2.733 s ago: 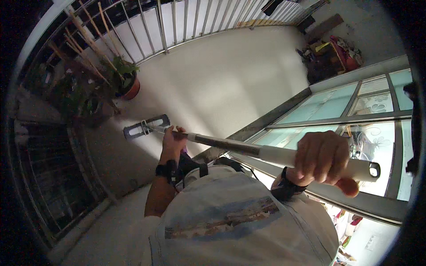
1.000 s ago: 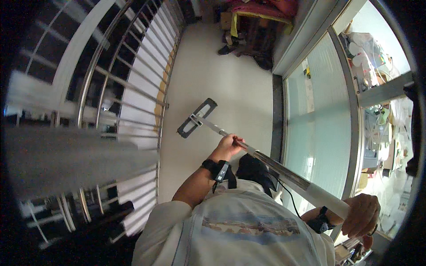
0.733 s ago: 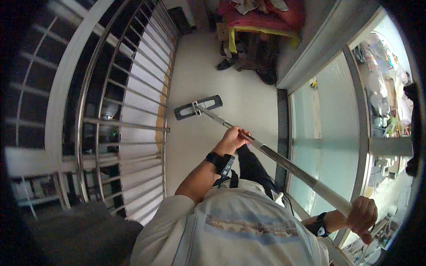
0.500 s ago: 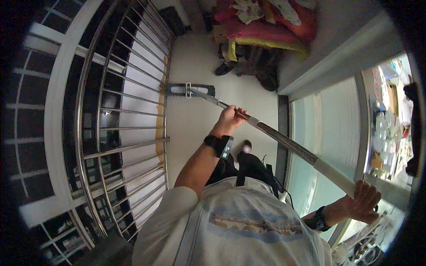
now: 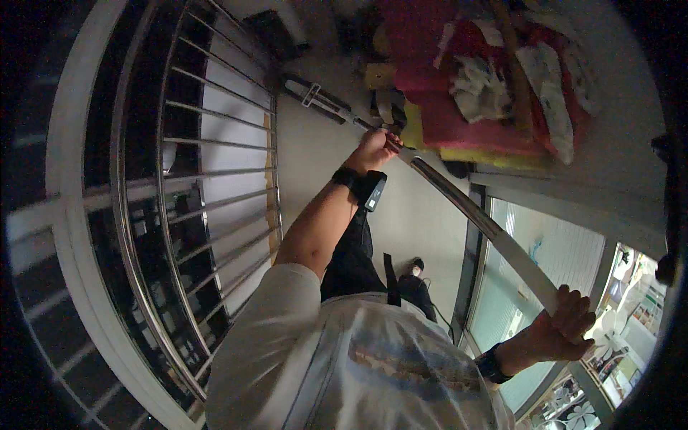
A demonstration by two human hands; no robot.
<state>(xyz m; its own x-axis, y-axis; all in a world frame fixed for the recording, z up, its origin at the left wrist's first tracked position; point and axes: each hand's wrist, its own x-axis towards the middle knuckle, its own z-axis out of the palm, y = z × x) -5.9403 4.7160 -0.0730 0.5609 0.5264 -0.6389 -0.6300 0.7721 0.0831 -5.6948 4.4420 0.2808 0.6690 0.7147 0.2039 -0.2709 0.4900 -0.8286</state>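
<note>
Left hand (image 5: 376,147) grips mop pole (image 5: 460,200); right hand (image 5: 566,330), white end (image 5: 527,269)

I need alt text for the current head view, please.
A long-handled flat mop slants across the view, the left hand gripping it nearer the mop head, the right hand at its white upper end. A metal railing is on the left; pink cloth and glass panels are on the right.

What looks like a narrow home balcony can be seen. The pale floor (image 5: 401,208) is edged by shiny metal bars (image 5: 222,174) on the left and by bumpy glass (image 5: 566,251) on the right. Past the glass, a bright room (image 5: 638,337) is crowded with small things. Pink cloth (image 5: 430,107) is heaped near the wall (image 5: 613,136).
</note>
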